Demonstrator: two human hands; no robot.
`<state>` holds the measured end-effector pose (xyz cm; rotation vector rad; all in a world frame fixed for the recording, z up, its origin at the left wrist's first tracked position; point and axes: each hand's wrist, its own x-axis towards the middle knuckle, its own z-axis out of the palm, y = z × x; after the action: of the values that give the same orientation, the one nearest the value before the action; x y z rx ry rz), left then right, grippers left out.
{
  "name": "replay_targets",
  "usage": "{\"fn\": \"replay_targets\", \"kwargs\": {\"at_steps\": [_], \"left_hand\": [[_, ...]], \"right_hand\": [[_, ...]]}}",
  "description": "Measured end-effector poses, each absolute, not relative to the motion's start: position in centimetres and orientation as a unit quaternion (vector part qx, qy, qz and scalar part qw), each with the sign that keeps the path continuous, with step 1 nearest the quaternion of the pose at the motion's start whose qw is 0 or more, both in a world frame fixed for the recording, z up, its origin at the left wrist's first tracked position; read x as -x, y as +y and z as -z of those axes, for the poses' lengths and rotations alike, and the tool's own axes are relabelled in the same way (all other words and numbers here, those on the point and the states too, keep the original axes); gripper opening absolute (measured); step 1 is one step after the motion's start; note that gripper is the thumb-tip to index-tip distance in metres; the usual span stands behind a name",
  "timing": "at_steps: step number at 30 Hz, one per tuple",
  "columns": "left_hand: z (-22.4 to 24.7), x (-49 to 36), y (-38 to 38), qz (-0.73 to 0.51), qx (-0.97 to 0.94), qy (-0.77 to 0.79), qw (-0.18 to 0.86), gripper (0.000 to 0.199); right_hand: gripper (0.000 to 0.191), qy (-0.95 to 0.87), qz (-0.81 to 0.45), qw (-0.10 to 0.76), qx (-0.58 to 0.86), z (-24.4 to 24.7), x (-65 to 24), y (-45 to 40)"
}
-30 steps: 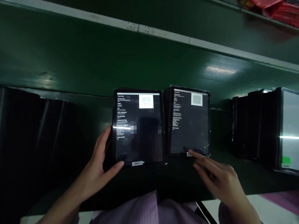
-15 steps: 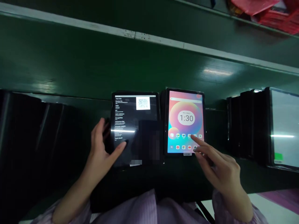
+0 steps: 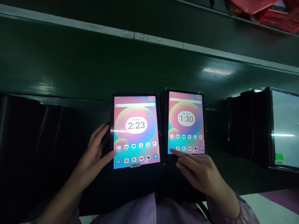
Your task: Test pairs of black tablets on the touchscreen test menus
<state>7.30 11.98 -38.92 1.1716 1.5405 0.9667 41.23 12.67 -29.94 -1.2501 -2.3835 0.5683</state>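
Two lit tablets lie side by side before me. The left tablet [image 3: 136,109] shows a home screen with the clock at 2:23 and has a small label [image 3: 135,165] at its lower edge. My left hand [image 3: 97,152] is at that tablet's left edge, thumb spread from the fingers, thumb tip at the lower left of the screen; the fingertips are partly hidden in shadow. The right tablet [image 3: 186,105] shows a similar home screen reading 1:30. My right hand [image 3: 201,169] points with its index finger at the bottom left icon, other fingers loosely curled, holding nothing.
Dark tablet-like slabs stand in a row [image 3: 249,124] on the right, ending in a pale-faced one [image 3: 286,124] with a green sticker. More dark slabs [image 3: 30,130] stand at the left. A metal strip [image 3: 161,41] crosses behind, with red packaging [image 3: 275,14] beyond it.
The left tablet's screen went from black test text with a square code to the home screen. My left thumb drew back left; my right index finger moved left along the right tablet's icons.
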Motion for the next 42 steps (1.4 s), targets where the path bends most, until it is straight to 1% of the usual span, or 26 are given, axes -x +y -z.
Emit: {"fn": "replay_targets", "kwargs": {"at_steps": [4,9,13,20,27,30,34,37,39,42], "left_hand": [[38.5,-6.8,11.0,-0.349,-0.488,0.629,0.493,0.081],[38.5,-6.9,10.6,-0.329,-0.517,0.632,0.474,0.084],[38.5,-7.0,10.8,-0.318,-0.513,0.639,0.476,0.088],[38.3,-6.8,10.8,-0.298,-0.522,0.66,0.451,0.088],[38.3,-6.7,10.1,-0.265,-0.559,0.66,0.427,0.094],[38.2,-6.8,10.1,-0.259,-0.568,0.659,0.42,0.094],[38.1,-6.9,10.2,-0.255,-0.556,0.667,0.425,0.099],[37.8,-6.7,10.4,-0.266,-0.535,0.663,0.451,0.096],[37.5,-6.6,10.6,-0.265,-0.517,0.664,0.471,0.095],[36.9,-6.5,11.1,-0.249,-0.498,0.673,0.487,0.1]], "right_hand": [[0.037,-0.854,-0.181,0.2,0.444,29.9,-41.1,12.9],[0.034,-0.845,-0.194,0.234,0.441,29.5,-41.1,13.0],[0.034,-0.844,-0.193,0.224,0.447,29.3,-41.1,12.8],[0.031,-0.839,-0.202,0.231,0.449,29.3,-41.2,12.5],[0.035,-0.85,-0.202,0.22,0.434,29.1,-42.1,12.6],[0.034,-0.847,-0.191,0.226,0.441,29.1,-42.1,12.5],[0.036,-0.842,-0.174,0.245,0.448,29.1,-42.0,12.5],[0.03,-0.821,-0.144,0.27,0.481,29.0,-42.4,12.8],[0.026,-0.801,-0.111,0.264,0.526,28.9,-42.9,12.9],[0.026,-0.784,-0.065,0.247,0.565,28.8,-43.7,13.1]]}}
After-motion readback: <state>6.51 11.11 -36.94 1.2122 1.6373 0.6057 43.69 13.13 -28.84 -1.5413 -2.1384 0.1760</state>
